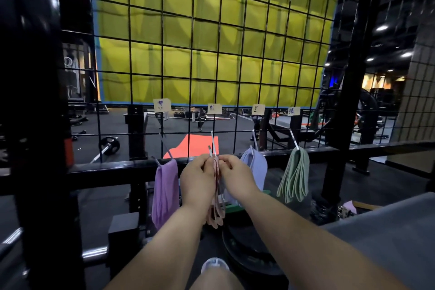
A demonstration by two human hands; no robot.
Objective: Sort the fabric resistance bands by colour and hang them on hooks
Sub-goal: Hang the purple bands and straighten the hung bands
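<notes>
Purple bands [164, 192]: hung on the leftmost hook, draping straight down, just left of the left forearm.
Left hand [200, 178]: raised to the second hook, fingers curled, thumb and fingertips pinching the top of the pink bands from the left.
Hook [213, 146]: a thin metal strip slanting up and away from the fingertips towards the grid [235, 54]. Its upturned tip is just above the left fingertips.
Pink bands [216, 214]: a bunch of loops held between the two hands, long axis vertical, tops gathered right at the foot of the hook. I cannot tell whether the loops are already over the tip.
Right hand [235, 175]: fingers curled, pinching the same bunch from the right, level with the left hand.
Key relation: the hook tip lies directly above and slightly beyond the pinch. Both hands are about equally near, the left a shade closer to the tip, so seating the loops likely calls for a short lift up and over.
Blue bands [257, 167]: on the third hook, partly behind the right hand.
Green bands [295, 174]: on the fourth hook, well clear.
Tags [162, 104]: one paper label above each hook, writing too small to read.
</notes>
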